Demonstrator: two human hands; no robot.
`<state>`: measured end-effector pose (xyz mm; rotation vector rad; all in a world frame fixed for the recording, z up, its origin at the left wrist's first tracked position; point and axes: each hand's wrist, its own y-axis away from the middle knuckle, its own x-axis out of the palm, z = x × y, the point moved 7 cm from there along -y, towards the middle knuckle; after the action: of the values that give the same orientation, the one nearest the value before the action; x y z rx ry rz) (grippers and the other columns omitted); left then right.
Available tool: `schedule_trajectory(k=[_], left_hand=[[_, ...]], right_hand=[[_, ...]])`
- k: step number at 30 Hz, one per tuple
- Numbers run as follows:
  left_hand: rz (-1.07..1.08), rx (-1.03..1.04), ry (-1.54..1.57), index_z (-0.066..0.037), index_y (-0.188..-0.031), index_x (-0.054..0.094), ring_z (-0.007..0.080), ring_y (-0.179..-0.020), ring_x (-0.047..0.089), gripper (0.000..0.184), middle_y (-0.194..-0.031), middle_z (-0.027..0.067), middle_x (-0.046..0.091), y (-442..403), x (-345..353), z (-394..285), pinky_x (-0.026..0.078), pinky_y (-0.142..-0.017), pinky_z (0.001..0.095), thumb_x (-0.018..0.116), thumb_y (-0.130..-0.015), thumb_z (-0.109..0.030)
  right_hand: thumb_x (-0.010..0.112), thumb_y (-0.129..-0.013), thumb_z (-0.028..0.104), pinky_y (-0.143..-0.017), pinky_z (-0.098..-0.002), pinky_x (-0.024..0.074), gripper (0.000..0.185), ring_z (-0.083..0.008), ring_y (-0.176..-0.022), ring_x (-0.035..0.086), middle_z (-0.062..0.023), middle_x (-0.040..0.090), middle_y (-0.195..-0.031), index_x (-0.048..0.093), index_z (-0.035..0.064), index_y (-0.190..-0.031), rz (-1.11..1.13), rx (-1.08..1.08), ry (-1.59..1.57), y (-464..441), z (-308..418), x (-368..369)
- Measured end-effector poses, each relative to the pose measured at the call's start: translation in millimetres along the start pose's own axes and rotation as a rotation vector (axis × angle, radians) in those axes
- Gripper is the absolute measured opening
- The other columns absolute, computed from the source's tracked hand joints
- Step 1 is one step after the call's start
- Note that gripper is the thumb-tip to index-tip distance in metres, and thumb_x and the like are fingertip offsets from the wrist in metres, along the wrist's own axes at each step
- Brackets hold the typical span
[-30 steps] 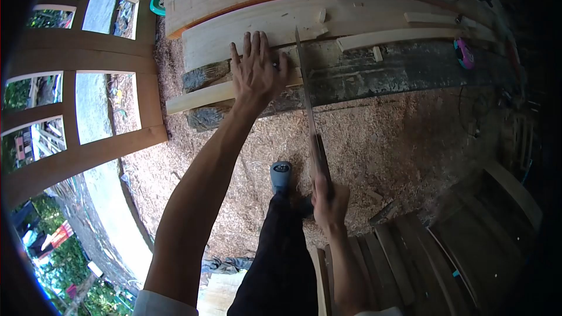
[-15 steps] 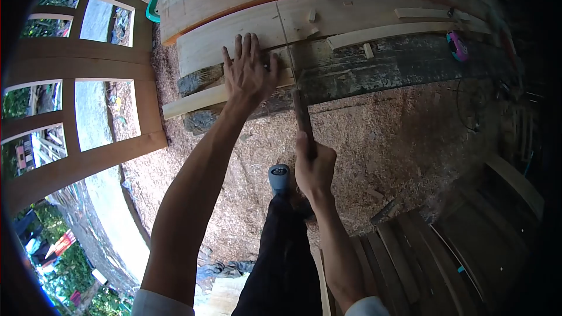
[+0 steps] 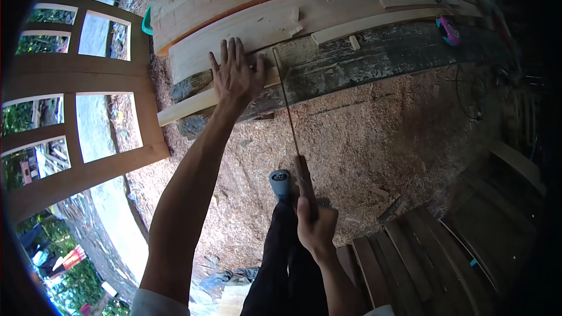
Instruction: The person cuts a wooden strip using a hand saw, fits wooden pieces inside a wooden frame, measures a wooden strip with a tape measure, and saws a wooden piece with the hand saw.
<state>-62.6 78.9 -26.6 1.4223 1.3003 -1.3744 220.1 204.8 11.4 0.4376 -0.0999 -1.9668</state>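
Observation:
My left hand (image 3: 235,76) presses down with fingers spread over a narrow light wood strip (image 3: 188,107) and the board edge beside it. The strip lies along the near side of the dark, weathered beam (image 3: 374,58). My right hand (image 3: 317,222) is wrapped around the dark handle of a hand saw (image 3: 288,108). The thin blade points away from me, its tip over the beam just right of my left hand, close to the strip's end. A wide pale board (image 3: 252,23) lies behind the strip.
A framed wooden panel (image 3: 111,79) with openings stands at left. Small offcuts (image 3: 355,43), a long strip (image 3: 374,23) and a pink and black object (image 3: 448,30) lie on the bench. Wood shavings cover the ground (image 3: 363,134). Stacked boards (image 3: 404,251) are at lower right. Part of a person shows at top left.
The saw and my right hand went forward, then came back toward me, drawing the blade along. My left hand keeps its place on the wood. The view has shifted slightly.

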Motion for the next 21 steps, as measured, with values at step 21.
schedule_trajectory(k=[21], left_hand=[[0.093, -0.082, -0.088, 0.005, -0.144, 0.027, 0.0293, -0.145, 0.014, 0.078, -0.152, 0.0185, 0.028, 0, 6, 6, 0.001, -0.117, 0.048, 0.031, -0.093, -0.054]], right_hand=[[0.058, -0.092, 0.033, -0.04, -0.031, 0.0343, 0.047, -0.0118, -0.038, 0.045, -0.0015, 0.044, -0.044, 0.047, 0.0092, -0.053, 0.128, 0.237, -0.335, -24, -47, 10]])
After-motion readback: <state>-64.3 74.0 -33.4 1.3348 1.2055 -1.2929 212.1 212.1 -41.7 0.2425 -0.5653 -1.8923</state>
